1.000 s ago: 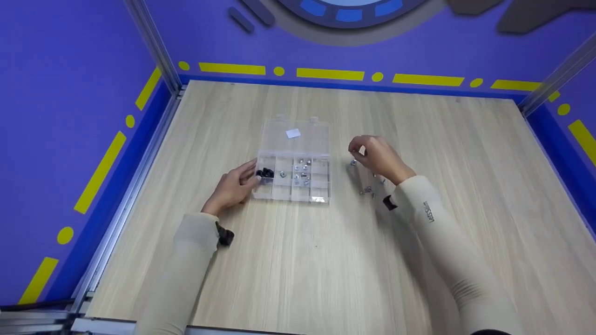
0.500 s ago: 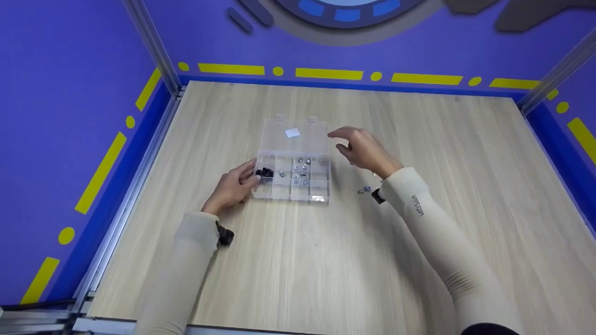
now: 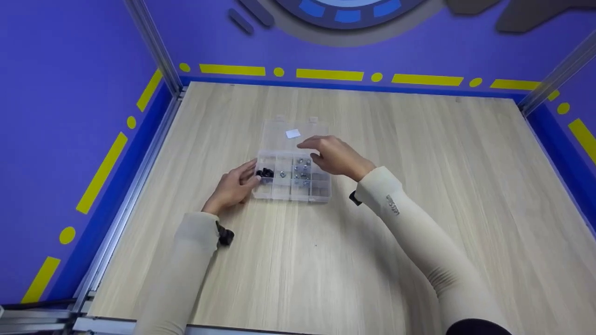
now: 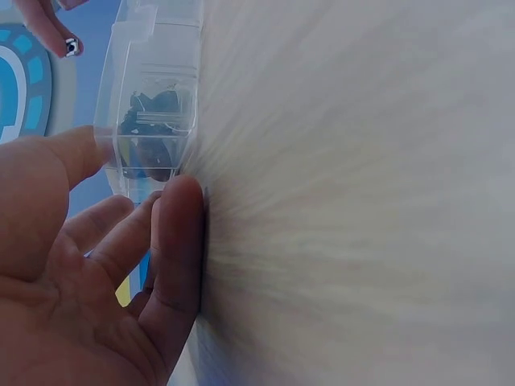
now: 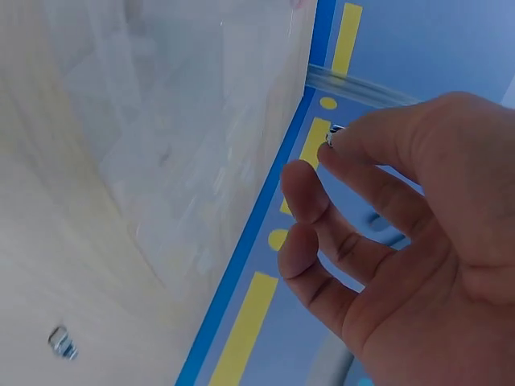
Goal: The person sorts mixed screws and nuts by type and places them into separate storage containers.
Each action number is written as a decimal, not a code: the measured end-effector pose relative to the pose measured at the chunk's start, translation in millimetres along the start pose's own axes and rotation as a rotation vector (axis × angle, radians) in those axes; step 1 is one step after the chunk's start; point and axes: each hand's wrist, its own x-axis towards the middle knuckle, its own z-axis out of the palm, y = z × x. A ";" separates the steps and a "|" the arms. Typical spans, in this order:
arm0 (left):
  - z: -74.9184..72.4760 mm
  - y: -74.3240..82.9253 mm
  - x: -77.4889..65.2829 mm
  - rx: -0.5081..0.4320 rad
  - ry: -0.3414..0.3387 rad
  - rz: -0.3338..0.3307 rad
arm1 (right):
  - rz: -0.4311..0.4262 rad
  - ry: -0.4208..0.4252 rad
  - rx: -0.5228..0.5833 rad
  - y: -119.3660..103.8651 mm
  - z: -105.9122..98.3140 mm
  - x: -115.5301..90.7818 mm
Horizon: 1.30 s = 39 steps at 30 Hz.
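Note:
A clear plastic compartment box (image 3: 282, 191) lies with its lid (image 3: 273, 136) folded back. My left hand (image 3: 230, 187) holds the box at its left side, thumb at the rim and fingers against the outer wall. Black pieces (image 3: 265, 172) fill one left compartment, and small metal hardware (image 3: 302, 176) lies in others. Over the back right of the box is my right hand (image 3: 339, 157). Its thumb and index finger pinch a small metal nut (image 5: 334, 134), whose dark hole shows in the left wrist view; the other fingers are loosely bent.
A loose metal fastener (image 5: 62, 342) lies on the table in the right wrist view. A white label (image 3: 293, 134) sits on the lid. Blue panels (image 3: 326, 56) with yellow marks border the wooden table (image 3: 279, 260) at the back and sides.
My right hand has moved left from the loose hardware to over the box, carrying the nut. My left hand and the box have stayed in place.

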 end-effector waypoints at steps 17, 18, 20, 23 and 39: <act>-0.7 0.1 -1.1 -0.010 -0.013 -0.011 | -0.064 -0.084 0.017 -25.8 23.7 20.4; -0.5 0.5 -1.1 -0.010 -0.012 -0.013 | -0.064 -0.101 0.018 -27.2 24.6 21.5; -0.3 0.9 -1.1 -0.007 -0.011 -0.009 | -0.058 -0.136 0.024 -29.9 26.6 23.4; -0.2 0.5 -1.0 -0.007 -0.007 -0.008 | -0.049 -0.180 0.030 -33.9 29.8 26.4; -0.3 0.3 -0.6 -0.027 0.008 -0.017 | -0.008 -0.295 -0.047 -44.9 43.9 34.2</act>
